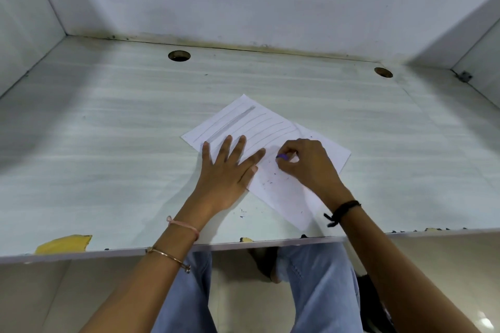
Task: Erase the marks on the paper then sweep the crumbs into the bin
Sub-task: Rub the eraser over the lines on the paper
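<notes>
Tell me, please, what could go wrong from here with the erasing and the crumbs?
1. The left hand presses only one edge of the paper; hard strokes of the eraser in the right hand might crease or shift it.
2. Crumbs lie on the paper and on the desk near its front edge; with no bin in view, a sweep could drop them on the lap.
3. The dark mark at the far end may smear.
</notes>
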